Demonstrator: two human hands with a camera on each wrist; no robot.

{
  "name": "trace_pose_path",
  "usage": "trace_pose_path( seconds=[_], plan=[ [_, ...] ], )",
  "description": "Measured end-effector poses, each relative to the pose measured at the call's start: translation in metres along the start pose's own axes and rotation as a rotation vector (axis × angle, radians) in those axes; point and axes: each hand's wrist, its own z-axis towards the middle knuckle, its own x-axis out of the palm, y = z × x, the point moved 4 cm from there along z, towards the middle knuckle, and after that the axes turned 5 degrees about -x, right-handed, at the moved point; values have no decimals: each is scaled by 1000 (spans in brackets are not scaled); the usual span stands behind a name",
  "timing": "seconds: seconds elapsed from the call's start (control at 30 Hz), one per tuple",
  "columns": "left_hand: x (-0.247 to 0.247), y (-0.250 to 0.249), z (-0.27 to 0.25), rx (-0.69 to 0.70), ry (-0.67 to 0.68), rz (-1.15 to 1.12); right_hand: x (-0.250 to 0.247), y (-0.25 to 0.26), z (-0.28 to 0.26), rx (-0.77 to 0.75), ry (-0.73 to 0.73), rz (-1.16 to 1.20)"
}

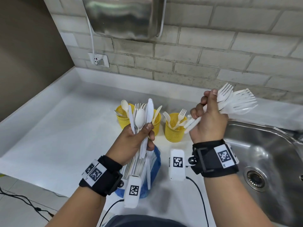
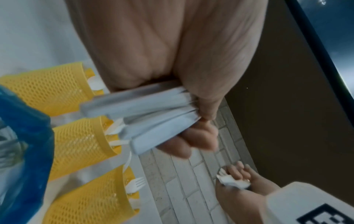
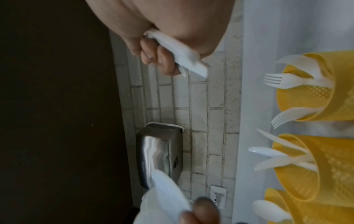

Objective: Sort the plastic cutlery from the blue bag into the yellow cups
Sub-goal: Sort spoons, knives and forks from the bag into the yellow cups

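Note:
My left hand grips a mixed bunch of white cutlery, spoons, forks and knives, upright above the blue bag; their handles show in the left wrist view. My right hand holds a fan of white forks up to the right of the cups; their handle ends show in the right wrist view. Three yellow mesh cups stand in a row on the counter: the left one holds spoons, the middle one knives, the right one forks.
A steel sink lies at the right of the white counter. On the brick wall behind hang a metal dispenser and a wall socket with a cable. The blue bag holds more cutlery.

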Motion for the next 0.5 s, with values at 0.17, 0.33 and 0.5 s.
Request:
trace_pose_path(
  seconds=[0.17,0.33,0.5],
  plan=[
    [8,5,4,-38,-57,-80,16,-6,-19,-49,194,-22],
    [10,8,9,-202,-104,-219,24,-13,-45,-234,470,-436],
    [9,17,16,-318,-18,-348,31,-25,-66,-412,642,-601]
  ],
)
